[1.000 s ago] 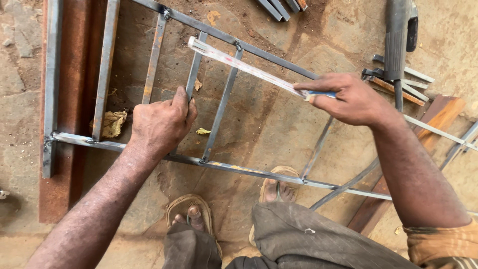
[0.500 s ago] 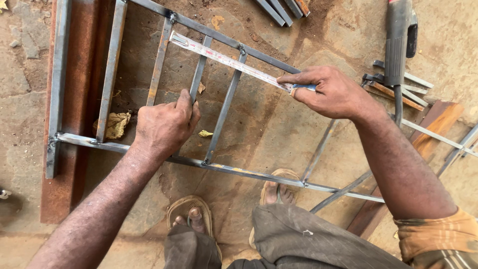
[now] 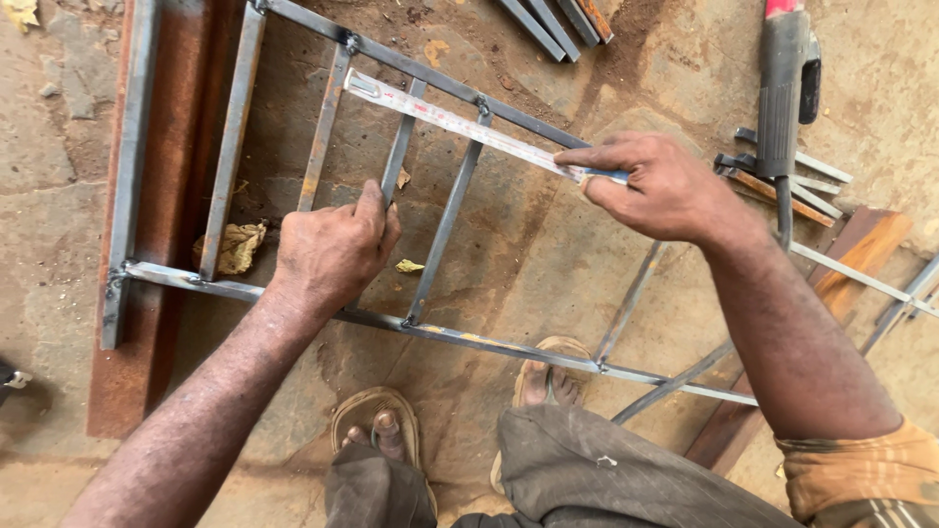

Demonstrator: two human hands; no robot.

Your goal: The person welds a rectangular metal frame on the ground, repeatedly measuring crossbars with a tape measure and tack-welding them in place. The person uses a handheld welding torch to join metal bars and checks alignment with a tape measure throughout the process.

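Right hand [image 3: 665, 186] grip holds tape measure [image 3: 460, 124] diagonally across frame [image 3: 235, 147].

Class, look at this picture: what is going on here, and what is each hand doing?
A person crouches over a welded metal frame lying on the ground. The left hand grips one of its upright bars. The right hand holds a tape measure, stretched across the bars near the top rail; its hooked end lies beside the second bar. An angle grinder and loose metal rods lie nearby.
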